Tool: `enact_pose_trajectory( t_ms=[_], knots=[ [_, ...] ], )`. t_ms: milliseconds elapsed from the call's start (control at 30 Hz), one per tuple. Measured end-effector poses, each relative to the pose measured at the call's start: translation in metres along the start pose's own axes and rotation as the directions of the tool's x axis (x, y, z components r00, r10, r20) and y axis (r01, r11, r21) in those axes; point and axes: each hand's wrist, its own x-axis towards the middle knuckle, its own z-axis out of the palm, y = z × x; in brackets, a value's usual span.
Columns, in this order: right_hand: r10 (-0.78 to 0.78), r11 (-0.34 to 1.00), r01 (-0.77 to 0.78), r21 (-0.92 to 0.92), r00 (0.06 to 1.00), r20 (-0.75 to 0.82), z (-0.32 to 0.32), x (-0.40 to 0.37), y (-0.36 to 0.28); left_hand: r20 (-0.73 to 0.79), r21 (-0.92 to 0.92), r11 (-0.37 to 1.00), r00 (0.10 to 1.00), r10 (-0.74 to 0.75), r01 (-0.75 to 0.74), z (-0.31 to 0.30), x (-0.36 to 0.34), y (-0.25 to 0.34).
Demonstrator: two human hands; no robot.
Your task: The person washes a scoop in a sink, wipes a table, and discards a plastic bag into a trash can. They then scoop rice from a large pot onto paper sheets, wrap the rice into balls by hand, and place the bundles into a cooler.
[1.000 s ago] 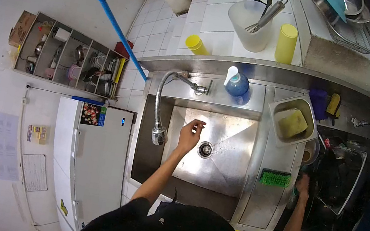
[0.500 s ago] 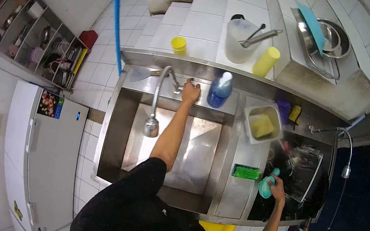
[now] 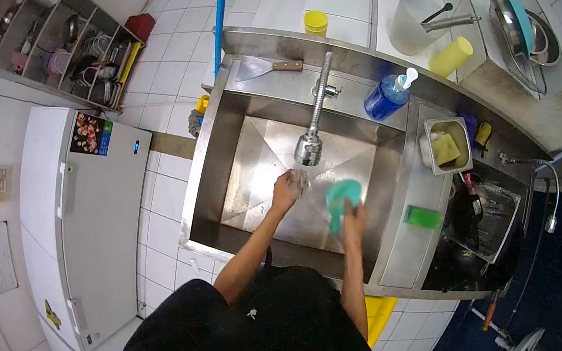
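Observation:
My right hand (image 3: 354, 222) grips a teal plastic cup (image 3: 344, 190) with a narrow handle-like part, held over the right side of the steel sink basin (image 3: 246, 203). Both the cup and that hand are smeared by motion. Just below the faucet head (image 3: 308, 150), my left hand (image 3: 286, 190) reaches over the basin, its fingertips blurred by what looks like running water. The faucet's lever (image 3: 331, 92) sits at the base of the flexible neck, behind the hands.
A scraper (image 3: 270, 68) and a blue soap bottle (image 3: 388, 98) stand along the back ledge. To the right are a green brush (image 3: 423, 217), a metal container (image 3: 454, 165) with a yellow sponge, and a second basin holding a tray (image 3: 497, 221) and dark pans.
My left hand has left the faucet lever and come down under the faucet head. My right hand has carried the teal cup left from the right basin. The view has shifted.

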Motion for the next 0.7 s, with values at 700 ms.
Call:
enact_pose_trajectory(
  t_ms=[700],
  knots=[
    [0.082, 0.988, -0.056, -0.142, 0.980, 0.179, 0.092, -0.073, -0.032, -0.022, 0.186, 0.961, 0.979, -0.202, 0.203, -0.037, -0.057, -0.005]
  ],
)
